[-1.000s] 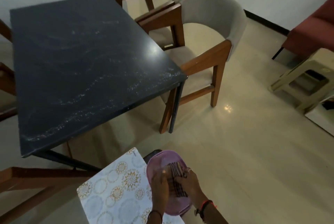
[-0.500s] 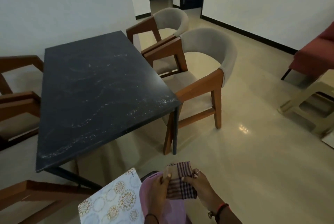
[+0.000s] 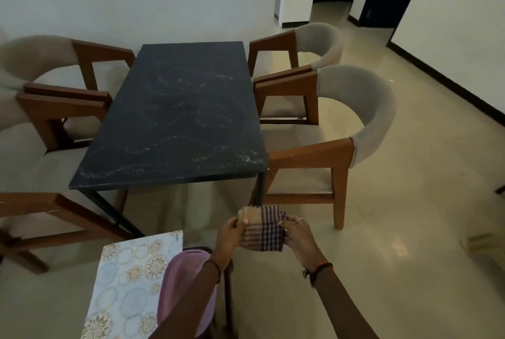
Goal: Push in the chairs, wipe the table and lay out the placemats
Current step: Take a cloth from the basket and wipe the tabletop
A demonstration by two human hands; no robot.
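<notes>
Now both hands hold a folded checked cloth in the air just short of the near edge of the dark counter, not touching it. Left hand: fingers curled around the cloth's left edge, thumb pressed on its top face. Right hand: fingers closed on the right edge, pinching the folds together. Step in hand, as judged: readying the cloth for wiping. To do it well, keep the cloth folded into a flat pad, then sweep the counter in overlapping strokes from its far end toward its near edge, gathering the pale streaks and specks that cover the surface instead of scattering them. Four chairs flank the counter, two on each long side; the near right chair stands out from the counter and seems not yet pushed in. Placemats, patterned with circles, lie nearer than the counter's near left corner, beside a pink basin; neither touches the counter
</notes>
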